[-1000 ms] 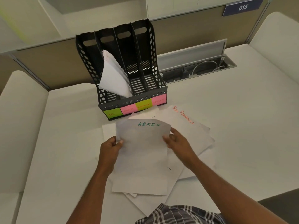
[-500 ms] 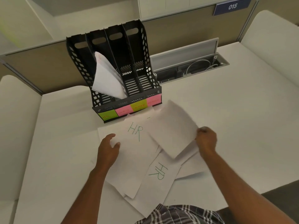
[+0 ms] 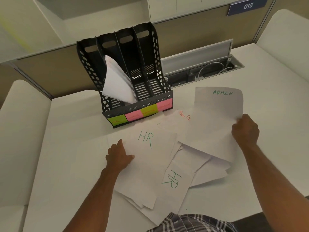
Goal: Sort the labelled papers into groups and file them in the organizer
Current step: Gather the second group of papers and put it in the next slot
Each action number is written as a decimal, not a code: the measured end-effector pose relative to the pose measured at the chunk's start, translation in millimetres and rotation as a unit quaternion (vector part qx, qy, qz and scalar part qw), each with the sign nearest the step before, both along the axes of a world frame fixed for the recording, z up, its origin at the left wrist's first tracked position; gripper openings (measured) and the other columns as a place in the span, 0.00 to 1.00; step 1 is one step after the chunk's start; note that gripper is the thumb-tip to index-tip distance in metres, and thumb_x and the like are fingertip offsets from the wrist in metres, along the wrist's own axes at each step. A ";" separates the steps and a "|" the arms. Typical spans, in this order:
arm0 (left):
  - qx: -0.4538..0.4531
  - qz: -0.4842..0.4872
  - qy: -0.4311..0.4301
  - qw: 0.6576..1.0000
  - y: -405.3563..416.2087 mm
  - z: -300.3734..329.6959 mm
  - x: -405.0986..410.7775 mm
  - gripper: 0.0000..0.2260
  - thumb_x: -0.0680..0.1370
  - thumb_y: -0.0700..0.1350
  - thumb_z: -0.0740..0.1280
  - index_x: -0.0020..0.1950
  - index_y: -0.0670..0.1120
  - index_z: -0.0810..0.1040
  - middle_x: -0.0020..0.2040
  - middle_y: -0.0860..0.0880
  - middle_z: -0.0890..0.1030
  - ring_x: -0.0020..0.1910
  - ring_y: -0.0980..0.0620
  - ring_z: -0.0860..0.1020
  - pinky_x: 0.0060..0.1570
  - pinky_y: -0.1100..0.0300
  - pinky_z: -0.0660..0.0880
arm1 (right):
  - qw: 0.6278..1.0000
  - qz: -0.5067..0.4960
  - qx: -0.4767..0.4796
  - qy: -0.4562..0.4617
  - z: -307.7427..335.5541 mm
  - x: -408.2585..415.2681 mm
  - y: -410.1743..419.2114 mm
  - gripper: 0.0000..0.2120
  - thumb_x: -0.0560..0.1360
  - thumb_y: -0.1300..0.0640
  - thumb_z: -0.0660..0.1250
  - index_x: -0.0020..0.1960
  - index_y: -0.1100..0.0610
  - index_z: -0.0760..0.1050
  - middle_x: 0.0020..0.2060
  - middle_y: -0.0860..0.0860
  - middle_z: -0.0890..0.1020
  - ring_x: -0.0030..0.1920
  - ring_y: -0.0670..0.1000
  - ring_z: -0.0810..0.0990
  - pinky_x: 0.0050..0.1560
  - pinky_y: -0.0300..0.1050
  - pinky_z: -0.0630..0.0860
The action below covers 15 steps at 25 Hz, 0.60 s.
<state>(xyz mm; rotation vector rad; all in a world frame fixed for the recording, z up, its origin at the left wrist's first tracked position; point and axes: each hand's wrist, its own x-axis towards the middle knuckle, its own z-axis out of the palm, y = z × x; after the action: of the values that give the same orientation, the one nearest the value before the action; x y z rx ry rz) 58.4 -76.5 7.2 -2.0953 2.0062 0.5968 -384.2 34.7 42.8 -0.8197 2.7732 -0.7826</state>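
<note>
White sheets of paper lie fanned across the table (image 3: 50, 164), each marked by hand. At the centre, one sheet labelled HR (image 3: 147, 158) in green sits on top of the pile; a second HR sheet (image 3: 173, 183) lies turned sideways at about 5 o'clock from it. The left hand (image 3: 119, 156) rests on the top HR sheet's left edge, fingers (image 3: 120, 143) curled against the paper; whether they pinch it or only press it cannot be told. At 2 o'clock from the pile, the right hand (image 3: 245, 129) pinches the right edge of a sheet labelled ADMIN (image 3: 217, 118) in green, holding it over the other papers. Beneath its left side shows a sheet with red lettering starting FIN (image 3: 177, 119).

At 12 o'clock from the pile stands the black organizer (image 3: 160, 81), four slots wide, its base touching the nearest papers. Green and pink sticky labels (image 3: 138, 114) run along its front, the leftmost reading HR. White papers (image 3: 117, 82) lean in the second slot from the left; the two right slots hold nothing visible. At 1 o'clock behind it, an open cable tray (image 3: 207, 71) is set into the table, and a blue sign reading 015 (image 3: 247, 5) hangs above.
</note>
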 end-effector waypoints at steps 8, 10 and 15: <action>-0.118 0.010 0.141 0.983 18.3 -9.4 9.6 0.16 0.79 0.42 0.67 0.67 0.46 0.77 0.54 0.43 0.80 0.54 0.42 0.78 0.56 0.47 0.75 | 0.991 0.056 0.086 -0.082 -23.9 15.8 -0.9 0.05 0.73 0.66 0.58 0.46 0.59 0.71 0.51 0.63 0.81 0.46 0.62 0.76 0.45 0.47 0.68; -0.161 0.016 0.182 0.970 23.0 -10.1 12.4 0.14 0.79 0.39 0.67 0.64 0.45 0.79 0.46 0.46 0.79 0.47 0.43 0.80 0.49 0.51 0.77 | 0.989 0.059 0.096 -0.099 -26.2 18.7 -1.7 0.07 0.75 0.65 0.59 0.51 0.61 0.72 0.52 0.64 0.80 0.47 0.62 0.76 0.47 0.49 0.69; -0.236 0.004 0.260 0.936 33.4 -13.1 24.7 0.15 0.79 0.37 0.67 0.65 0.47 0.81 0.39 0.50 0.75 0.37 0.51 0.76 0.40 0.61 0.72 | 0.995 0.070 0.055 0.051 -20.8 53.0 -11.4 0.23 0.74 0.61 0.70 0.67 0.64 0.68 0.59 0.66 0.74 0.60 0.69 0.72 0.56 0.62 0.71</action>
<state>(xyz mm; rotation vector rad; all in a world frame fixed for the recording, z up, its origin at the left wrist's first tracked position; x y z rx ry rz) 83.0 -43.1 -5.9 -2.3952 2.6541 0.8028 -331.2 23.3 22.0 -1.0459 2.7784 -0.5744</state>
